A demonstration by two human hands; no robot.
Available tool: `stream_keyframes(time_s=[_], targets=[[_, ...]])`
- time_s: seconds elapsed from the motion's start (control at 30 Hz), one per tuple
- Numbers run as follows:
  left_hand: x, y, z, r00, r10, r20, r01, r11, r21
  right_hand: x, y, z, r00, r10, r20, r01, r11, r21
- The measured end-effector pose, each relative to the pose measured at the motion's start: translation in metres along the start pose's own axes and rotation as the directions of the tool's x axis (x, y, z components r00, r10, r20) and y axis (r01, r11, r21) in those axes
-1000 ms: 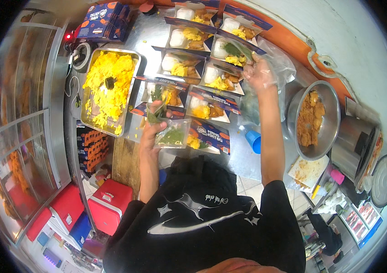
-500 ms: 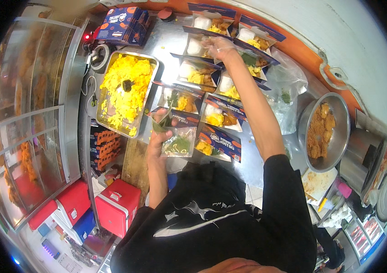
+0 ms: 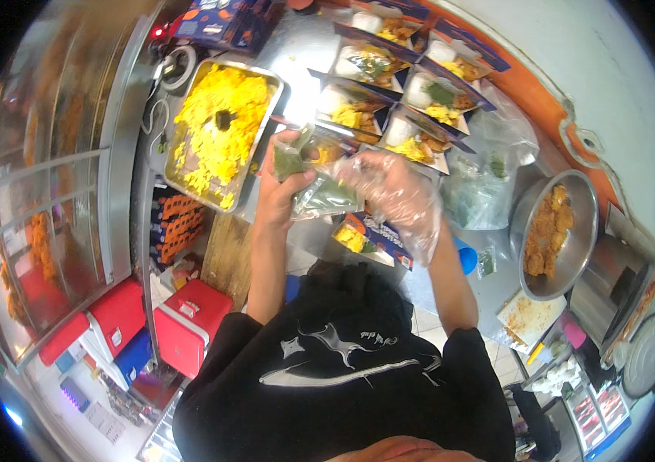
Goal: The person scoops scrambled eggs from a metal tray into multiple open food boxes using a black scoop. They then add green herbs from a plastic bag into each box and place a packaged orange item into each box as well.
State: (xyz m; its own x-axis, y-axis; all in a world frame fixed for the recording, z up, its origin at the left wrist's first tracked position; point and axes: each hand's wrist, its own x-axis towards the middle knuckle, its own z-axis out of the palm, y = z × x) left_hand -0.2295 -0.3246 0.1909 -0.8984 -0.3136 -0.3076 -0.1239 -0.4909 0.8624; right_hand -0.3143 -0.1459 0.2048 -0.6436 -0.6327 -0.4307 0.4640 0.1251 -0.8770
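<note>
My left hand (image 3: 275,189) grips a clear plastic bag (image 3: 327,202) holding dark green leafy shreds. My right hand (image 3: 400,196), in a clear plastic glove, is at the bag's mouth with its fingers drawn together. What those fingers hold, if anything, is hidden. Beyond both hands stand several open blue meal boxes with white rice, yellow scrambled egg and fried pieces. Green shreds lie on the food in one far box (image 3: 370,63) and in another box (image 3: 439,96). Closest to me is a box (image 3: 385,239) with egg, partly covered by my right hand.
At the left is a metal tray (image 3: 273,100) of yellow egg. A steel bowl (image 3: 524,231) of fried pieces stands at the right, beside a large clear bag (image 3: 481,185). Folded blue boxes (image 3: 223,23) are stacked at the back left. Red coolers (image 3: 189,323) sit below, left.
My right hand has drawn back from the far boxes to the bag in my left hand. Green shreds now lie on the box where it was. The view has shifted slightly.
</note>
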Motion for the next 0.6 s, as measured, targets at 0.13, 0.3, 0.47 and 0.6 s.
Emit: stream_keyframes(time_s=[0.13,0.3,0.47,0.6], targets=[[0.006,0.004,0.014,0.999,0.011,0.039,-0.011,1.000,-0.003,-0.014,-0.006,-0.018,0.982,-0.067,-0.177,0.061,0.997,-0.043],[0.005,0.001,0.003,0.998,-0.043,-0.055,0.041,0.999,-0.031,0.034,-0.022,-0.135,0.953,0.016,-0.303,0.103,0.922,0.373],[0.005,0.001,0.005,0.999,-0.039,0.003,0.039,0.999,0.010,0.153,-0.025,-0.237,0.824,0.043,-0.566,0.066,0.983,0.172],[0.008,0.010,0.013,0.999,-0.040,0.000,0.040,0.984,0.176,0.171,-0.018,-0.241,0.641,-0.191,-0.743,-0.020,0.964,-0.265]])
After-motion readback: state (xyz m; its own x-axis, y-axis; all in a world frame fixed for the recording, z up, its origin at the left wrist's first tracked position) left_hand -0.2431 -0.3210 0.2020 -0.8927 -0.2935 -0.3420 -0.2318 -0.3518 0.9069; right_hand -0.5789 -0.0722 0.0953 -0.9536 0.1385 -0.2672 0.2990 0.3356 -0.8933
